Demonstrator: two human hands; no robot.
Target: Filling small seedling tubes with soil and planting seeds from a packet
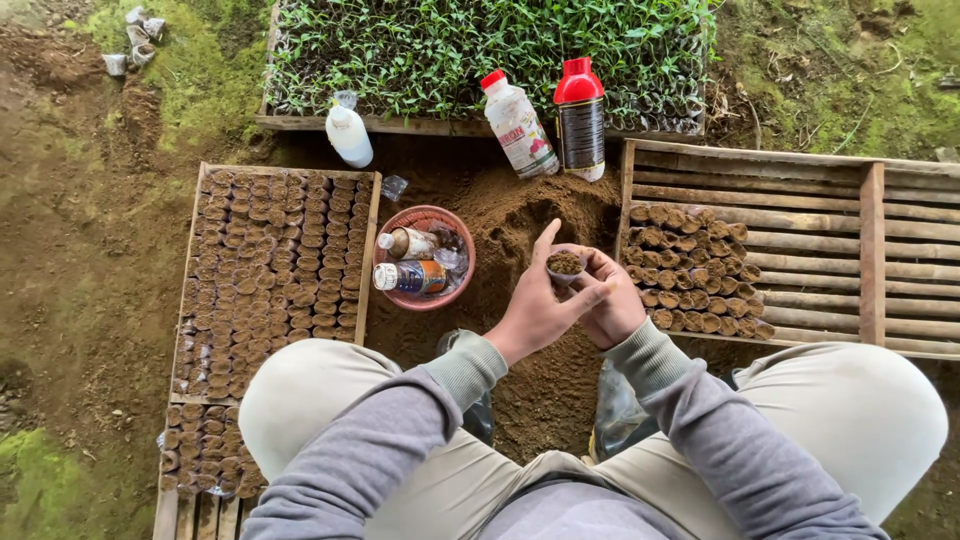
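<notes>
Starting at the left edge, a wooden tray packed with small soil-filled pots is seen on the ground; its lower end is cut off by the frame and partly hidden behind the person's knee. Above it, a few small whitish cups lie on the moss, too small to be made out clearly. A white bottle stands near the seedling bed, whose top is cut off. Next, a red basket holds two bottles lying on their sides; what else is in it cannot be told. Two upright bottles with red caps stand beside a heap of loose soil.

In the middle, the left hand is closed around a small soil-filled pot, with the thumb raised beside its rim. The right hand also grasps this pot from the other side, so the lower part of the pot is hidden by the fingers. The pot is held above the soil heap, between the knees.

At the right, a slatted wooden tray carries a small group of filled pots at its left end; its right part is cut off.
</notes>
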